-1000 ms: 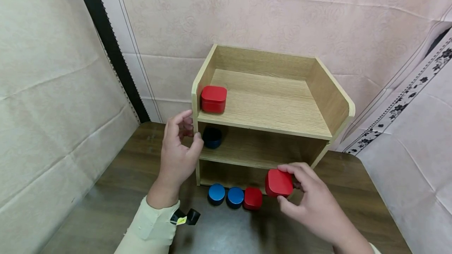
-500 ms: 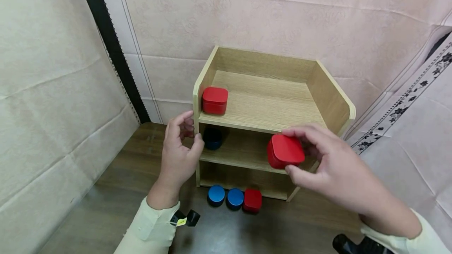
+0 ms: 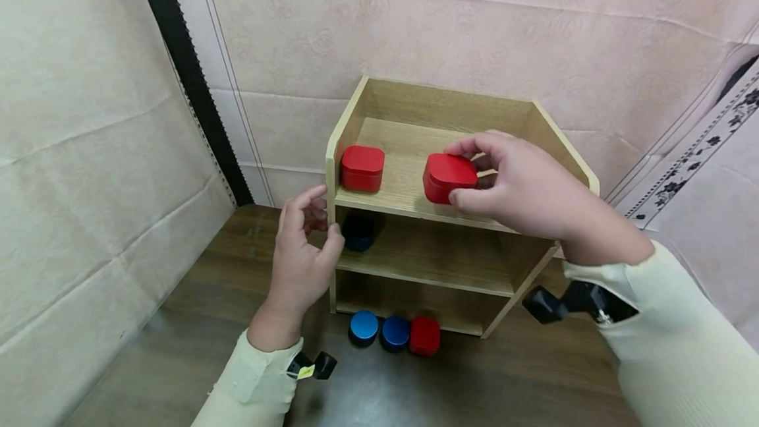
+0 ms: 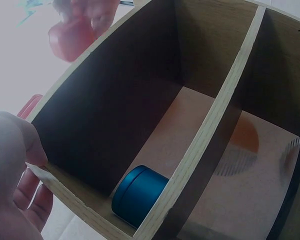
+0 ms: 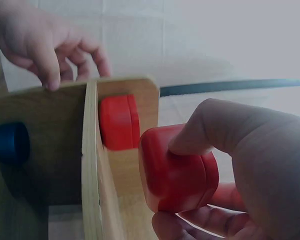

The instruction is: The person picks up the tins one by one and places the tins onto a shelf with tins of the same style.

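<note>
My right hand (image 3: 516,190) holds a red square tin (image 3: 449,178) with rounded corners, thumb on the near side and fingers on the far side. That tin is over the front of the wooden shelf's (image 3: 415,211) top level. To its left, a second red tin (image 3: 363,169) sits in the top level's left corner. My left hand (image 3: 302,249) steadies the shelf's left side panel, its thumb at the front edge and its fingers along the outside. Beside that hand, a blue round tin (image 4: 140,195) stands at the left end of the middle level.
In front of the shelf on the dark wooden table (image 3: 196,348) stand a blue round tin (image 3: 364,328), another blue round tin (image 3: 394,333) and a red square tin (image 3: 425,336), in a row. Pale patterned cloth (image 3: 450,31) hangs behind and at both sides.
My right hand has lifted the red tin from in front of the bottom level up to the top level, moving slightly left at the end. My left hand has stayed put.
</note>
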Available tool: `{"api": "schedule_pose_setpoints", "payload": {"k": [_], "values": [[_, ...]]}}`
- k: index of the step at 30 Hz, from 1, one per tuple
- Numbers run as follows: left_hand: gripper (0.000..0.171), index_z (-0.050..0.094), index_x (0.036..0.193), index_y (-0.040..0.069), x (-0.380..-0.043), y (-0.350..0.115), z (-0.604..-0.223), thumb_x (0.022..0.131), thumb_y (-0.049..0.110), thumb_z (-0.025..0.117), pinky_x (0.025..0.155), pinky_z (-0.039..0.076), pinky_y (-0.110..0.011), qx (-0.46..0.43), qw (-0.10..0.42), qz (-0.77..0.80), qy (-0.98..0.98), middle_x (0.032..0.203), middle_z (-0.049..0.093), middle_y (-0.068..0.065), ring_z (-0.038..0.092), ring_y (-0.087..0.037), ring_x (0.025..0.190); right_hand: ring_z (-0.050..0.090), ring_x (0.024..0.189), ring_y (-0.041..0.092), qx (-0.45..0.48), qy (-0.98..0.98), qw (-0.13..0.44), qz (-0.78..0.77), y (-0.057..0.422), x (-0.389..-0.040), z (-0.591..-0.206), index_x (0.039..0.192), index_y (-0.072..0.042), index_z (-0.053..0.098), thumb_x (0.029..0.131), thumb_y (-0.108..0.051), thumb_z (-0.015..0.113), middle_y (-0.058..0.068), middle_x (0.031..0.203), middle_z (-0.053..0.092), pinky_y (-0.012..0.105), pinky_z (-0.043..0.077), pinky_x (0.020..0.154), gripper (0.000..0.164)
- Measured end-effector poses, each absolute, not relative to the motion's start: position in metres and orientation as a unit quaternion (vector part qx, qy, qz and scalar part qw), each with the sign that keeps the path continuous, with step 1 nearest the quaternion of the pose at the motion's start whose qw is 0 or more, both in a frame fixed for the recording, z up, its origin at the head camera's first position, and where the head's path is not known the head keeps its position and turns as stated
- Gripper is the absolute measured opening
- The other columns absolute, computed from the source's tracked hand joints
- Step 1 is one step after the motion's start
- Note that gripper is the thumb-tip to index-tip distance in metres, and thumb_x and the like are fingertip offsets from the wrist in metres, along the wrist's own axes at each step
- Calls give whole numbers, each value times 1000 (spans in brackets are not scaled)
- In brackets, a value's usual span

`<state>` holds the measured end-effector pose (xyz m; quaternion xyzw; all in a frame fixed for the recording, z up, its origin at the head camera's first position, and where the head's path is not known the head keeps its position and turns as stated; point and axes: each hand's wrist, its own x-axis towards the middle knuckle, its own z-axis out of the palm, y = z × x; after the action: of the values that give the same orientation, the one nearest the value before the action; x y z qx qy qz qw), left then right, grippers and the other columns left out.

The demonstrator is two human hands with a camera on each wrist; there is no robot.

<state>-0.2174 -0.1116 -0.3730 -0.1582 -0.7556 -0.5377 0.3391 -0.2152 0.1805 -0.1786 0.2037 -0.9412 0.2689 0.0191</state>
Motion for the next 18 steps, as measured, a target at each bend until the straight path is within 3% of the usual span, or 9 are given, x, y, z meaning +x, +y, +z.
{"api": "schedule_pose_setpoints", "payload": {"k": [8, 18], "values": [[64, 52, 158, 12, -216, -112, -372, 98, -5, 70, 95, 62, -50, -156, 336, -536, -758, 134, 59, -16, 62, -21, 113, 68, 126, 29, 175, -946, -30, 271, 158, -253, -177, 146, -20, 66, 96, -27, 79, 8, 137, 74, 43, 54, 95, 52], [64, 51, 158, 11, -216, -112, -371, 99, -4, 70, 96, 61, -44, -159, 336, -534, -760, 134, 59, -16, 62, -21, 113, 69, 124, 31, 174, -942, -48, 282, 148, -265, -186, 146, -18, 64, 96, -26, 81, 11, 137, 73, 43, 53, 95, 53]]}}
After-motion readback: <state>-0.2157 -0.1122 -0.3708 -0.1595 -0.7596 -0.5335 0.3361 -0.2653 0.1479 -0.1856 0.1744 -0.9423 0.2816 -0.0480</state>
